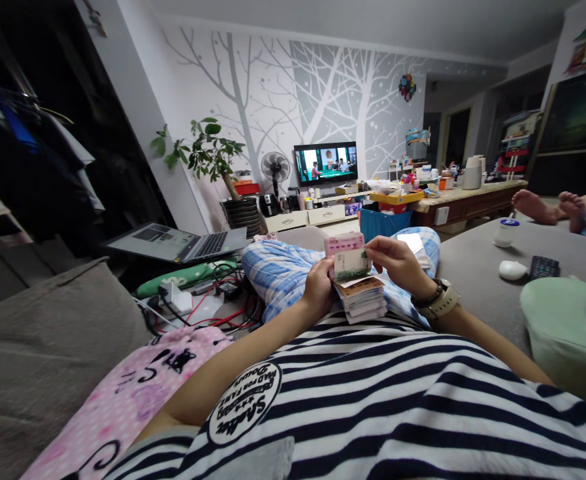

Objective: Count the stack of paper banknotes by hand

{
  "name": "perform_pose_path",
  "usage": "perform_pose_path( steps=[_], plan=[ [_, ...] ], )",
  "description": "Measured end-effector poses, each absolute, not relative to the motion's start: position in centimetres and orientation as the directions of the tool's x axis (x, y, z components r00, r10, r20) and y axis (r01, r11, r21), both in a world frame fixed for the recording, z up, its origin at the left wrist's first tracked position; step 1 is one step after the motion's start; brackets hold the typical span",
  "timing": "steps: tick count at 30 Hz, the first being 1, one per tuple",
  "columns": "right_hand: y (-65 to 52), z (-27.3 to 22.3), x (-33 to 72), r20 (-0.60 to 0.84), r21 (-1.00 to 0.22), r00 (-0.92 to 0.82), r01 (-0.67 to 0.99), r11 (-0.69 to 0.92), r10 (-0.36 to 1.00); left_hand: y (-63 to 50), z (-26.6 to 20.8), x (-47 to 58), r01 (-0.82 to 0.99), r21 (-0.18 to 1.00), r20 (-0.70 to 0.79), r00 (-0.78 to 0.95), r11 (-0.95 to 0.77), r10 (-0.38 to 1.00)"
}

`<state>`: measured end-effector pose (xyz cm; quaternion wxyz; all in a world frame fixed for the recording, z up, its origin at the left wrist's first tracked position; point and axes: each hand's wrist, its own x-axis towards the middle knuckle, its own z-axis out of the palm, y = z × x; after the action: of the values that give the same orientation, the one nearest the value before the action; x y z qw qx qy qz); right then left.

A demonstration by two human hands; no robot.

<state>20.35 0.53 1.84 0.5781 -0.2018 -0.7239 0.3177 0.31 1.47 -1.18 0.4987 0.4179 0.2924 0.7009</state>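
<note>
A lived-in home, its living room.
Straight ahead at twelve o'clock, a flat black-framed television (325, 162) glows before a grey-and-white wall painted with bare trees (333, 93); a round black standing fan (275, 168) and a leafy green potted plant (213, 130) stand toward eleven, dark hanging clothes (7, 140) at ten. At one o'clock is a long brown table (467, 200) crowded with household clutter; at two, someone's bare feet (537, 205) rest by a grey fabric sofa seat (477, 267).
</note>
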Motion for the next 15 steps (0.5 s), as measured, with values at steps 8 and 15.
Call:
perform_pose_path(
  steps=[8,15],
  plan=[
    [0.25,2.19,20.36,0.698,-0.704,-0.276,-0.098,0.703,0.661,1.28,-1.17,0.13,-0.435,0.847,0.271,-0.139,-0.305,0.952],
    [0.03,2.36,20.58,0.669,-0.725,-0.323,-0.08,0.684,0.67,1.05,-0.95,0.26,-0.48,0.832,0.274,-0.078,-0.278,0.958]
  ],
)
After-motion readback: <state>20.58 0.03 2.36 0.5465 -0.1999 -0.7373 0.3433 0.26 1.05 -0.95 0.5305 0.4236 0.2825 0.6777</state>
